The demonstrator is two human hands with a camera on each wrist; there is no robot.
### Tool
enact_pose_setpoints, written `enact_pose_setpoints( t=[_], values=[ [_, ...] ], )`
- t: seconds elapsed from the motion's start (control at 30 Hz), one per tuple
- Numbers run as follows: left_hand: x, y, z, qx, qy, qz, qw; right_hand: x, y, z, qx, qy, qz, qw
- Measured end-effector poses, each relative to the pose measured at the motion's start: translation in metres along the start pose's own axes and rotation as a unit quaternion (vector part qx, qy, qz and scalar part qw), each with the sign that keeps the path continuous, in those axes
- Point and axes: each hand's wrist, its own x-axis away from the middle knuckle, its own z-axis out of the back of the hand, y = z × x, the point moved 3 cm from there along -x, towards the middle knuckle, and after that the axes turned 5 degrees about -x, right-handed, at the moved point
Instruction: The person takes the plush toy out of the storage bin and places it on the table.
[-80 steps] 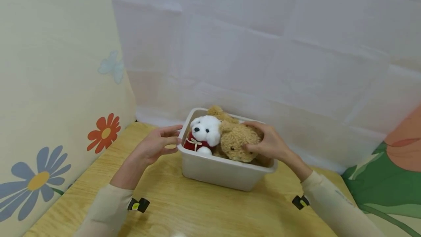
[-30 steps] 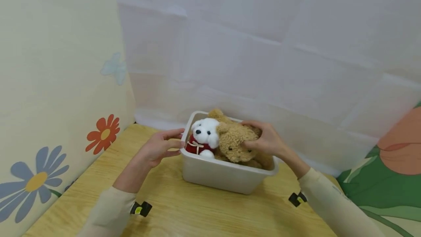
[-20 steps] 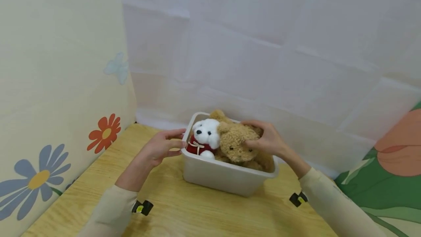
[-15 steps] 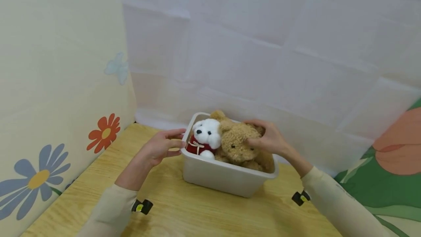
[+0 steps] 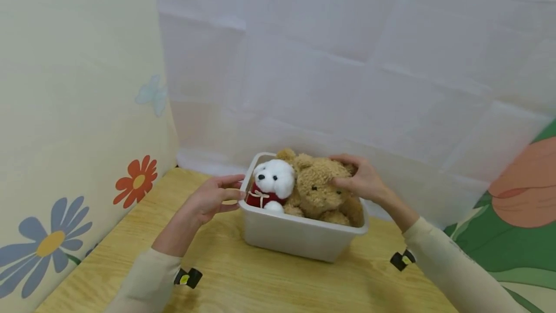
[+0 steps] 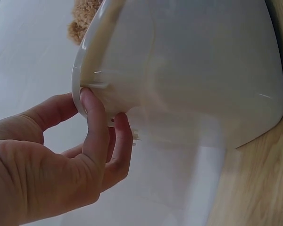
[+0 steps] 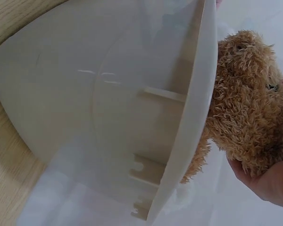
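In the head view a light grey plastic bin (image 5: 295,235) stands on the table. My left hand (image 5: 210,199) is at its left end; the left wrist view shows those fingers (image 6: 96,122) pinching the rim (image 6: 77,77). A curly brown teddy bear (image 5: 319,190) sits in the right part of the bin, face toward me. My right hand (image 5: 367,180) grips its head from the right, thumb across the face, other fingers partly hidden behind. Left of the bear is a white plush dog (image 5: 282,177) in a red outfit with a cream bow.
More brown fur (image 5: 285,154) shows at the bin's back rim, behind the dog. The wooden table (image 5: 243,279) reaches a white cloth (image 5: 326,86) at the back. Flower-printed panels (image 5: 87,124) stand on the left and right.
My right hand has shifted the teddy bear's head a little right and upward, and the bear sits more upright. The left hand stays at the bin's left rim.
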Motion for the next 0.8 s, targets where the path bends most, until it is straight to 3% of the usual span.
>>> enact_pose_setpoints(
  t=[0.27,0.43,0.6,0.8],
  values=[
    [-0.003,-0.003,0.001,0.006,0.006,0.008,0.9999,-0.001,0.003,0.007,-0.005,0.006,0.008,0.9999],
    [-0.004,-0.005,0.002,0.010,0.008,0.014,0.9998,0.001,0.009,0.011,-0.014,0.018,-0.009,0.9997],
    [-0.003,-0.006,0.002,0.009,0.005,0.008,0.9999,0.004,0.013,0.014,-0.041,0.023,-0.037,0.9982],
    [-0.005,-0.006,0.000,0.014,-0.003,-0.008,0.9999,0.007,0.011,0.016,-0.061,0.030,-0.039,0.9969]
  ],
)
